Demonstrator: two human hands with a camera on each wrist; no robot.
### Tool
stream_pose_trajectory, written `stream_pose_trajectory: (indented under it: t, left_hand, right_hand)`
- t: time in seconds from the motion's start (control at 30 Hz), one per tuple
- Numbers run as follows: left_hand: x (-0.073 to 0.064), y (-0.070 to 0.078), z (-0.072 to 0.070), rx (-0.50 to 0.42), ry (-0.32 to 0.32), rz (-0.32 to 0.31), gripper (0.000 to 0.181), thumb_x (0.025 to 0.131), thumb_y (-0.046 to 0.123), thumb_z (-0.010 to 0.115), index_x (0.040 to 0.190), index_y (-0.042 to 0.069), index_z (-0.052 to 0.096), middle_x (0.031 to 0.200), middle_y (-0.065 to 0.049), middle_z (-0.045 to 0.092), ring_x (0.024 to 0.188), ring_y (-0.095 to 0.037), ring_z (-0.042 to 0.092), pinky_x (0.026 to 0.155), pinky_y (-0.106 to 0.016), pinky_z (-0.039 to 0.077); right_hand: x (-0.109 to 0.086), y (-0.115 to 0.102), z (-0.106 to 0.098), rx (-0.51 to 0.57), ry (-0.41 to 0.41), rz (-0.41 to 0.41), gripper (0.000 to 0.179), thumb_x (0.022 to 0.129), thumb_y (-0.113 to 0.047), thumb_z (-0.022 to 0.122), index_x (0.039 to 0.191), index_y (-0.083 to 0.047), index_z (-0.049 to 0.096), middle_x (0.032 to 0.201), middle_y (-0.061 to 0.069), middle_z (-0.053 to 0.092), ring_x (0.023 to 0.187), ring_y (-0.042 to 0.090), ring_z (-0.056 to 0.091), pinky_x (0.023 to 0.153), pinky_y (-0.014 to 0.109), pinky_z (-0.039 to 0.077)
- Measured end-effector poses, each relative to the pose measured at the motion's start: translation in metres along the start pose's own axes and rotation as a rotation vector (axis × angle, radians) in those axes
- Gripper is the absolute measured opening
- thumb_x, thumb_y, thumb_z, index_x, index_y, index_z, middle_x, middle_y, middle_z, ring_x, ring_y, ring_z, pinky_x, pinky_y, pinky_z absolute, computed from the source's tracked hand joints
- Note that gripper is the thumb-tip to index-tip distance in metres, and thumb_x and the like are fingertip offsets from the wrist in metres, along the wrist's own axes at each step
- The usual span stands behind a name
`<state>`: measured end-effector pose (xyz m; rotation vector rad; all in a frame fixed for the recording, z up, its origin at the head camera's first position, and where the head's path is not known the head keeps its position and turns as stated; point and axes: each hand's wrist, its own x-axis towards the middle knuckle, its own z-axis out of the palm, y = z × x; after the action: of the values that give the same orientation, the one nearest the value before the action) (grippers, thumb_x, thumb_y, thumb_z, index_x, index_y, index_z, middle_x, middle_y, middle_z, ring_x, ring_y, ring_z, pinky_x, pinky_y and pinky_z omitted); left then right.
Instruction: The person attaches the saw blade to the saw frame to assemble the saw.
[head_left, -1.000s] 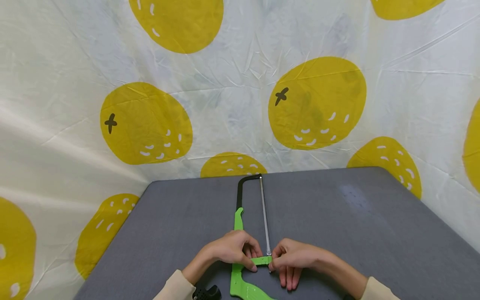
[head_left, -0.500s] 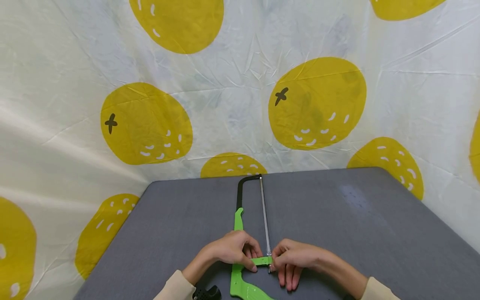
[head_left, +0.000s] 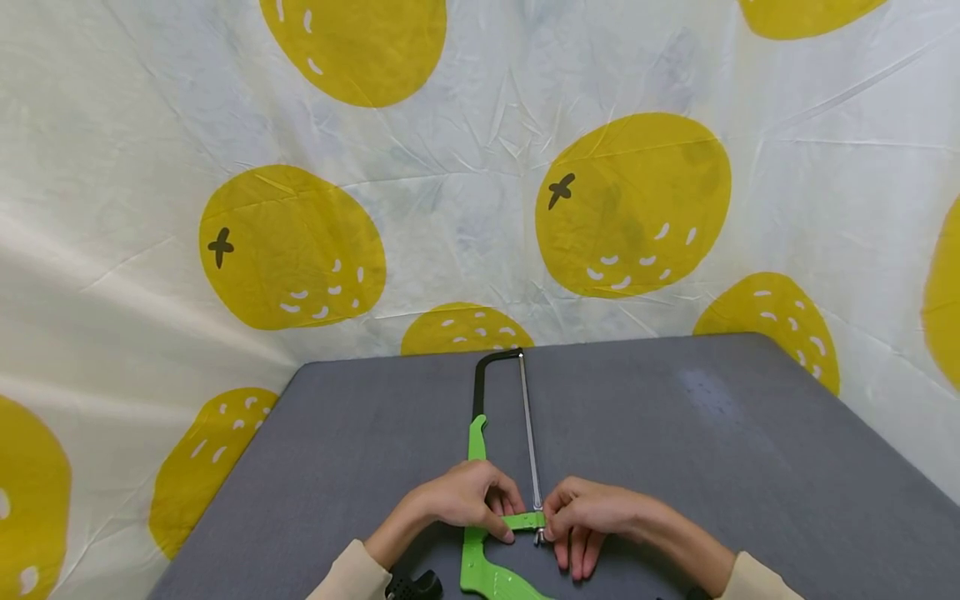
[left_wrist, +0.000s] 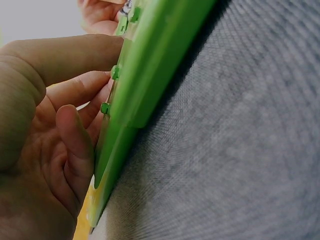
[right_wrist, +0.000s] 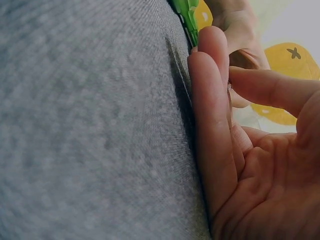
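Note:
A hacksaw (head_left: pixel 477 437) with a green body and black front bow lies flat on the grey table, its silver blade (head_left: pixel 529 442) on the right side. My left hand (head_left: pixel 468 496) holds the short green arm near the handle, thumb on the near side and fingers on the far side. At that arm's end my right hand (head_left: pixel 592 508) pinches at a small metal wing nut (head_left: pixel 539 537) with thumb and index finger. Its other fingers (right_wrist: pixel 212 120) stretch low along the table in the right wrist view. The green body (left_wrist: pixel 150 65) fills the middle of the left wrist view.
The grey cloth-covered table (head_left: pixel 375 433) extends around the saw, with a pale patch (head_left: pixel 708 396) at right. Behind it hangs a white curtain (head_left: pixel 465 225) printed with yellow fruit. A black object (head_left: pixel 416 586) sits by the left sleeve.
My right thumb has shifted slightly to the right, and the wing nut's wings have turned and show more now. The left hand and the hacksaw have stayed in place.

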<state>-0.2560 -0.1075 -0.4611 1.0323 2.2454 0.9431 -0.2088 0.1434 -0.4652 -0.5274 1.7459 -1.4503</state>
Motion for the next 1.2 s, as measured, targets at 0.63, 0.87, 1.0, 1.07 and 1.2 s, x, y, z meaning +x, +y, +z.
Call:
stream_pose_trajectory:
  t: [0.63, 0.87, 1.0, 1.07, 1.2]
  left_hand:
    - [0.0015, 0.0008, 0.0006, -0.022, -0.008, 0.002, 0.021, 0.078, 0.012, 0.090, 0.097, 0.016, 0.081, 0.083, 0.010, 0.075, 0.072, 0.003, 0.067, 0.069, -0.019, 0.058]
    - [0.0002, 0.0008, -0.0009, -0.025, -0.005, -0.009, 0.021, 0.078, 0.012, 0.090, 0.097, 0.017, 0.081, 0.082, 0.012, 0.075, 0.071, 0.002, 0.068, 0.068, -0.019, 0.058]
    - [-0.0009, 0.0010, -0.0007, -0.038, -0.006, -0.013, 0.021, 0.078, 0.012, 0.090, 0.097, 0.016, 0.081, 0.083, 0.010, 0.075, 0.071, 0.001, 0.068, 0.068, -0.020, 0.058]
    - [-0.0010, 0.0012, -0.0008, -0.044, -0.005, -0.012, 0.021, 0.079, 0.012, 0.090, 0.097, 0.016, 0.081, 0.084, 0.010, 0.075, 0.072, 0.001, 0.068, 0.068, -0.020, 0.058]
    - [-0.0009, 0.0017, -0.0008, -0.042, -0.006, -0.005, 0.021, 0.079, 0.012, 0.090, 0.097, 0.016, 0.081, 0.084, 0.010, 0.076, 0.072, 0.002, 0.068, 0.068, -0.020, 0.058]
  right_hand:
    - [-0.0020, 0.0000, -0.0019, -0.055, 0.001, -0.050, 0.009, 0.088, -0.004, 0.057, 0.080, -0.009, 0.060, 0.060, -0.001, 0.061, 0.053, 0.010, 0.069, 0.047, 0.022, 0.056]
    - [-0.0003, 0.0001, -0.0048, -0.038, -0.029, -0.050, 0.010, 0.090, -0.008, 0.060, 0.081, -0.009, 0.059, 0.058, -0.004, 0.057, 0.053, 0.010, 0.070, 0.047, 0.023, 0.056]
    - [0.0007, 0.0011, -0.0046, -0.030, -0.034, -0.041, 0.010, 0.091, -0.008, 0.062, 0.081, -0.009, 0.060, 0.058, -0.004, 0.057, 0.053, 0.011, 0.070, 0.047, 0.023, 0.056]
    - [0.0008, 0.0010, -0.0044, -0.028, -0.032, -0.038, 0.009, 0.091, -0.009, 0.062, 0.081, -0.009, 0.059, 0.058, -0.003, 0.058, 0.052, 0.011, 0.070, 0.047, 0.023, 0.056]
    - [0.0004, 0.0006, -0.0038, -0.027, -0.025, -0.036, 0.009, 0.090, -0.008, 0.062, 0.081, -0.009, 0.059, 0.057, -0.003, 0.058, 0.052, 0.011, 0.070, 0.047, 0.023, 0.056]
